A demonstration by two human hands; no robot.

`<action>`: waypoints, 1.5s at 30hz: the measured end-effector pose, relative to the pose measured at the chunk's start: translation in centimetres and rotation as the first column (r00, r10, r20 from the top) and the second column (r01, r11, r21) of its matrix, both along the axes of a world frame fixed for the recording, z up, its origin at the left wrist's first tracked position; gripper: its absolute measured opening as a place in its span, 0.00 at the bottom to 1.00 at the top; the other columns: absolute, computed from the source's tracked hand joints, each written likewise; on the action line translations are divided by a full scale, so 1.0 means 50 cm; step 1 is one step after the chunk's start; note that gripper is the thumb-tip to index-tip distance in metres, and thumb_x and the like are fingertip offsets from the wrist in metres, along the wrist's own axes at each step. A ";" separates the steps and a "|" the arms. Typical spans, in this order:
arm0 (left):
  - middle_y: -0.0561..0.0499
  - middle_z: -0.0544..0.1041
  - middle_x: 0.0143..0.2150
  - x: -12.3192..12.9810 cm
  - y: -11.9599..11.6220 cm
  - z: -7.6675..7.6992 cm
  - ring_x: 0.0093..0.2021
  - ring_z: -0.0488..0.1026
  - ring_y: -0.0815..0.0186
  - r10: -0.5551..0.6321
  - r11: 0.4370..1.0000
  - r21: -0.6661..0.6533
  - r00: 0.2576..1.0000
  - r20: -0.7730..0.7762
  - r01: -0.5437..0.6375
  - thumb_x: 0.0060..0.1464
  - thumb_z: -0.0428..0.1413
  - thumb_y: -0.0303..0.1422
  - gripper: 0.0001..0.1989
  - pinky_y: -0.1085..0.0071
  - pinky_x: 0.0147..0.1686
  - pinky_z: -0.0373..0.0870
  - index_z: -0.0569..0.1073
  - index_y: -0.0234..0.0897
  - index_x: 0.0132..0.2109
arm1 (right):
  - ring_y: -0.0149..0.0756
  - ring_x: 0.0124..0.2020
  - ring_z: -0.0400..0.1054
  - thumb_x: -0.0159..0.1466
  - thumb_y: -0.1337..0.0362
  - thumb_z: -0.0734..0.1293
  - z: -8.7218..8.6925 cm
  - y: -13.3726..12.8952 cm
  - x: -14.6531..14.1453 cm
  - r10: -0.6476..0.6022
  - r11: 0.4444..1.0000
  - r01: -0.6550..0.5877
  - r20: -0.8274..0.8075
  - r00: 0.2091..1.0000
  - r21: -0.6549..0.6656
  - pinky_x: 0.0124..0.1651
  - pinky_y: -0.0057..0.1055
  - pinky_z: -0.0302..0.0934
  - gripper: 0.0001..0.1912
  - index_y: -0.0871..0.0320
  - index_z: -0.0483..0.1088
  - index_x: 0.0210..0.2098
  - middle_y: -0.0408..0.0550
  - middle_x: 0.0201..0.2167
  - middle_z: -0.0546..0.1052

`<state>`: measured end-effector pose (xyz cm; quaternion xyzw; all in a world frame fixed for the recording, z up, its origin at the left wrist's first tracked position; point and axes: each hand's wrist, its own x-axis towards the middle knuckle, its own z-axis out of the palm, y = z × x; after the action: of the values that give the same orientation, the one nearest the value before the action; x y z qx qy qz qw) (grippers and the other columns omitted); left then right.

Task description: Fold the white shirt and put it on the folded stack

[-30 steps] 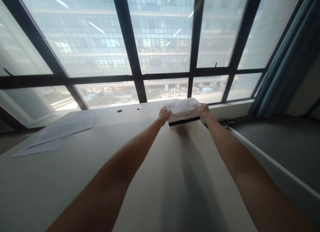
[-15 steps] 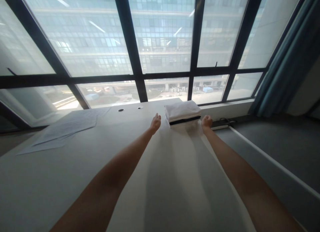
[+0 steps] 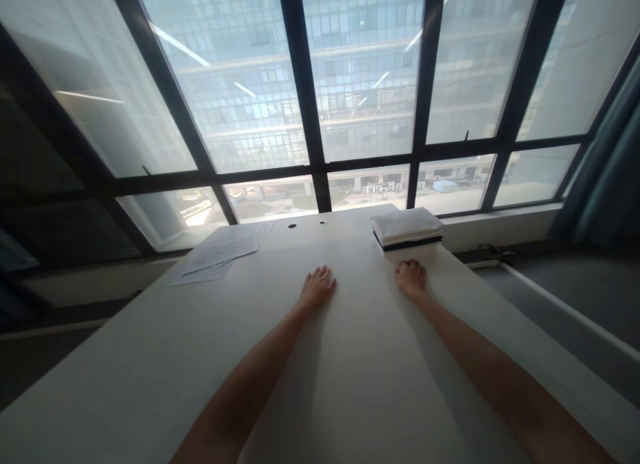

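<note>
Both arms are stretched out over the long pale counter [image 3: 150, 377], and both hands are empty; the left hand [image 3: 317, 287] lies palm down on the surface with its fingers [image 3: 324, 273] spread loosely and flat, gripping nothing, while the right hand [image 3: 411, 277] rests on the counter a little farther out, its fingers curled in loosely and knuckles up, also with nothing in it. Just beyond the right hand, close but with a sliver of counter showing between them, sits the neat stack of folded white cloths with one black layer in the middle [image 3: 406, 228], squared up at the far right corner of the counter, right beside the window sill. The left hand is well apart from that stack. Over at the far left of the counter lie a few loose white paper sheets [image 3: 219, 257], fanned over one another, and between them and the stack there are two small round cable holes [image 3: 292, 225] in the counter's far edge. Behind it all rises the big window with dark metal frames [image 3: 300, 91], a glass office block outside, and a teal curtain [image 3: 607, 177] hangs at the right
</note>
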<state>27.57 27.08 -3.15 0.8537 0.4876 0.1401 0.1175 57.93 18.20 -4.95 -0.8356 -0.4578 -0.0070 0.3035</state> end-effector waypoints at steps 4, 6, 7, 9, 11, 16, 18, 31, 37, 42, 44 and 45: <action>0.39 0.52 0.75 -0.026 -0.030 -0.003 0.75 0.46 0.49 0.018 0.999 0.035 0.995 -0.101 -0.015 0.68 0.42 0.48 0.32 0.48 0.71 0.40 0.59 0.37 0.72 | 0.57 0.73 0.43 0.70 0.53 0.58 -0.001 0.029 -0.101 0.220 0.960 -0.200 0.087 0.972 -0.195 0.70 0.57 0.33 0.32 0.66 0.61 0.68 0.67 0.71 0.56; 0.40 0.53 0.75 -0.028 -0.035 -0.005 0.75 0.46 0.49 0.030 0.999 0.037 0.993 -0.115 -0.026 0.67 0.42 0.47 0.32 0.48 0.71 0.41 0.59 0.37 0.72 | 0.54 0.75 0.39 0.72 0.50 0.54 0.009 0.040 -0.123 0.375 0.893 -0.324 0.116 0.920 -0.312 0.71 0.57 0.31 0.34 0.62 0.56 0.71 0.63 0.74 0.51; 0.41 0.53 0.75 -0.027 -0.036 -0.005 0.75 0.47 0.50 0.033 0.999 0.039 0.992 -0.125 -0.028 0.67 0.42 0.47 0.32 0.49 0.71 0.41 0.59 0.37 0.72 | 0.52 0.75 0.38 0.72 0.50 0.53 0.014 0.044 -0.128 0.462 0.847 -0.397 0.120 0.879 -0.354 0.71 0.57 0.31 0.34 0.59 0.54 0.72 0.59 0.75 0.49; 0.42 0.52 0.76 -0.023 -0.035 -0.007 0.75 0.47 0.50 0.034 0.999 0.044 0.988 -0.149 -0.028 0.67 0.42 0.48 0.33 0.48 0.71 0.42 0.58 0.38 0.72 | 0.47 0.76 0.36 0.73 0.49 0.51 0.023 0.049 -0.126 0.625 0.739 -0.535 0.122 0.771 -0.409 0.72 0.55 0.31 0.33 0.53 0.51 0.74 0.52 0.76 0.47; 0.43 0.52 0.76 -0.018 -0.033 -0.008 0.75 0.46 0.50 0.038 0.998 0.047 0.985 -0.171 -0.030 0.67 0.41 0.49 0.33 0.47 0.71 0.42 0.57 0.39 0.73 | 0.45 0.76 0.35 0.73 0.49 0.51 0.028 0.052 -0.119 0.714 0.662 -0.610 0.117 0.691 -0.436 0.73 0.54 0.32 0.33 0.50 0.50 0.74 0.48 0.76 0.46; 0.45 0.48 0.77 -0.015 -0.035 0.000 0.76 0.43 0.50 0.047 0.999 0.034 0.980 -0.193 -0.041 0.67 0.39 0.50 0.34 0.46 0.71 0.41 0.55 0.41 0.74 | 0.46 0.76 0.37 0.73 0.49 0.53 0.029 0.058 -0.115 0.729 0.655 -0.635 0.122 0.674 -0.410 0.73 0.55 0.33 0.33 0.51 0.51 0.74 0.48 0.76 0.47; 0.45 0.48 0.77 -0.018 -0.035 0.007 0.76 0.42 0.50 0.042 0.999 0.018 0.979 -0.199 -0.039 0.67 0.39 0.50 0.34 0.46 0.71 0.40 0.55 0.41 0.74 | 0.46 0.75 0.41 0.72 0.50 0.56 0.030 0.057 -0.107 0.736 0.659 -0.659 0.133 0.664 -0.363 0.73 0.52 0.37 0.31 0.52 0.56 0.72 0.50 0.75 0.52; 0.23 0.46 0.74 0.320 -0.028 0.010 0.75 0.40 0.42 0.075 0.997 -0.002 0.991 -0.108 -0.075 0.64 0.44 0.49 0.43 0.44 0.70 0.39 0.49 0.16 0.72 | 0.59 0.57 0.69 0.65 0.65 0.61 0.036 0.002 0.263 -0.213 0.975 0.217 0.077 0.974 -0.047 0.55 0.48 0.63 0.23 0.72 0.72 0.55 0.73 0.51 0.76; 0.35 0.48 0.76 0.430 -0.008 0.020 0.76 0.43 0.50 -0.145 0.989 -0.003 0.988 -0.059 0.145 0.67 0.41 0.42 0.34 0.36 0.69 0.37 0.48 0.32 0.75 | 0.55 0.55 0.72 0.66 0.58 0.62 0.032 0.049 0.377 -0.168 0.982 0.168 0.010 0.986 -0.088 0.54 0.47 0.65 0.25 0.57 0.70 0.61 0.60 0.53 0.78; 0.39 0.52 0.76 0.417 -0.001 0.021 0.75 0.44 0.51 -0.228 0.973 0.007 0.973 -0.045 0.229 0.68 0.41 0.42 0.31 0.34 0.68 0.37 0.50 0.37 0.73 | 0.51 0.55 0.73 0.64 0.60 0.63 0.035 0.051 0.397 -0.040 0.991 0.038 -0.008 0.999 -0.126 0.53 0.40 0.65 0.24 0.52 0.71 0.60 0.54 0.53 0.79; 0.39 0.55 0.75 0.403 -0.005 0.021 0.75 0.45 0.51 -0.254 0.967 0.012 0.966 -0.050 0.255 0.68 0.43 0.44 0.31 0.36 0.69 0.39 0.52 0.38 0.72 | 0.50 0.55 0.73 0.63 0.63 0.63 0.037 0.037 0.387 -0.008 0.991 0.008 -0.003 1.000 -0.130 0.53 0.39 0.65 0.28 0.53 0.69 0.62 0.54 0.54 0.79; 0.39 0.56 0.74 0.395 -0.007 0.020 0.75 0.46 0.50 -0.265 0.964 0.016 0.963 -0.055 0.266 0.68 0.43 0.46 0.31 0.37 0.69 0.39 0.53 0.38 0.72 | 0.49 0.55 0.73 0.62 0.64 0.63 0.037 0.029 0.379 0.005 0.991 -0.004 0.004 1.000 -0.132 0.53 0.38 0.65 0.29 0.54 0.68 0.63 0.54 0.54 0.79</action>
<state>47.34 26.74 -2.13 0.9160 0.3699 0.1066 0.1125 76.86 19.64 -3.08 -0.8527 -0.4599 0.0223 0.2467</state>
